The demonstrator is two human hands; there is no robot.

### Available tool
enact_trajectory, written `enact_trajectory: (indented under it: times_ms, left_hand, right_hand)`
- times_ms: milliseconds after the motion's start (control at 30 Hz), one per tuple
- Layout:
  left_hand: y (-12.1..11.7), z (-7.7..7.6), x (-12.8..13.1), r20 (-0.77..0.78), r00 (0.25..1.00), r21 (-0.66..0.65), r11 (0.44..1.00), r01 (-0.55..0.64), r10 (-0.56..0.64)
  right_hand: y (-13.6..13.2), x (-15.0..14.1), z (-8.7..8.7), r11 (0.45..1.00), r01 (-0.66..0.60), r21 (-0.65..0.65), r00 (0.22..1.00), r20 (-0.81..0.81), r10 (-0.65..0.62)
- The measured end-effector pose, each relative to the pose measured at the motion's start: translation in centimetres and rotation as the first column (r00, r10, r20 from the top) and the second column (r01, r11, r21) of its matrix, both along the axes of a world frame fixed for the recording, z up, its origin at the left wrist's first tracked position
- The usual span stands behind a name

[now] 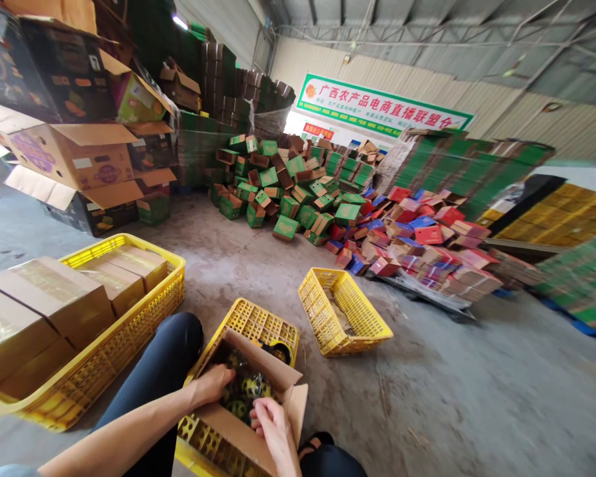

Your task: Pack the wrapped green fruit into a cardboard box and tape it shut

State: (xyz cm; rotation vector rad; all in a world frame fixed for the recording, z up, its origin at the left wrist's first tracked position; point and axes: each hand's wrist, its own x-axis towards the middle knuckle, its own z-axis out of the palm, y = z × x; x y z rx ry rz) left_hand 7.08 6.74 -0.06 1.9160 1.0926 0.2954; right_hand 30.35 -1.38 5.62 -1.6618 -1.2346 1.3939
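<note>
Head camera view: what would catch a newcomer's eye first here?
Both hands, left hand and right hand, reach into an open cardboard box resting on a yellow crate at bottom centre. Behind, a big heap of green boxes and red and blue boxes spills across the floor under a green banner.

yellow crate tipped | green boxes heaped | red boxes | banner

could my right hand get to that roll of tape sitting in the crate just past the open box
Probably yes. The right hand rests at the near edge of the open box, and the tape roll lies just beyond the far flap in the same yellow crate. Only that raised flap stands between; reaching over it looks easy.
</note>
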Motion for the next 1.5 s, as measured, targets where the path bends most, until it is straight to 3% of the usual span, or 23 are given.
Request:
enact_trajectory:
  times_ms: [100, 167, 267, 367, 500, 667, 767, 833, 1100, 1300, 1500]
  left_hand:
    - [-0.5, 2.0, -0.7, 0.001, 1.0, 0.106, 0.994, -0.026, 0.026]
    - [-0.6, 3.8, -1.0, 0.108, 0.994, 0.141, 0.99, -0.01, -0.005]
    - [-0.8, 6.0, -0.9, 0.319, 0.948, 0.059, 0.998, -0.013, -0.007]
    - [-0.7, 6.9, -0.6, 0.499, 0.866, -0.064, 0.998, 0.014, 0.02]
    - [-0.3, 6.7, -0.2, 0.636, 0.754, -0.221, 0.975, -0.03, 0.167]
    - [-0.4, 6.9, 0.1, 0.694, 0.622, -0.41, 0.909, -0.072, 0.363]
    - [-0.7, 7.2, 0.3, 0.664, 0.654, -0.499, 0.866, 0.027, 0.362]
    - [-0.7, 7.1, 0.5, 0.651, 0.681, -0.499, 0.865, 0.049, 0.337]
    - [-0.1, 5.6, 1.6, 0.575, 0.664, -0.523, 0.839, -0.15, 0.478]
    - [0.1, 5.1, 1.7, 0.551, 0.611, -0.55, 0.798, -0.246, 0.568]
    - [0.2, 5.3, 1.9, 0.589, 0.57, -0.531, 0.807, -0.261, 0.572]
  right_hand:
    - [0.2, -0.1, 0.4, 1.0, 0.011, -0.013, 1.0, -0.023, -0.011]
    - [0.3, -0.3, 0.9, 0.998, 0.048, -0.034, 0.995, -0.089, -0.05]
    - [0.5, -0.7, 2.0, 0.991, 0.112, -0.073, 0.968, -0.217, -0.125]
    - [0.5, -1.2, 2.9, 0.994, 0.084, -0.067, 0.97, -0.224, -0.097]
    - [1.0, -1.6, 3.6, 0.998, 0.009, -0.06, 0.965, -0.262, -0.024]
    - [3.1, -1.0, 3.5, 0.993, 0.066, -0.099, 0.964, -0.252, -0.09]
    - [3.9, -0.6, 3.2, 0.992, 0.11, -0.058, 0.963, -0.24, -0.12]
    - [3.8, -0.6, 3.0, 0.991, 0.135, -0.015, 0.971, -0.195, -0.135]
    - [2.6, -0.7, 1.6, 0.961, 0.248, 0.125, 0.965, 0.054, -0.257]
    - [2.4, 0.3, 1.0, 0.947, 0.308, 0.094, 0.951, -0.032, -0.307]
    - [2.6, 1.0, 0.3, 0.931, 0.361, -0.057, 0.911, -0.19, -0.365]
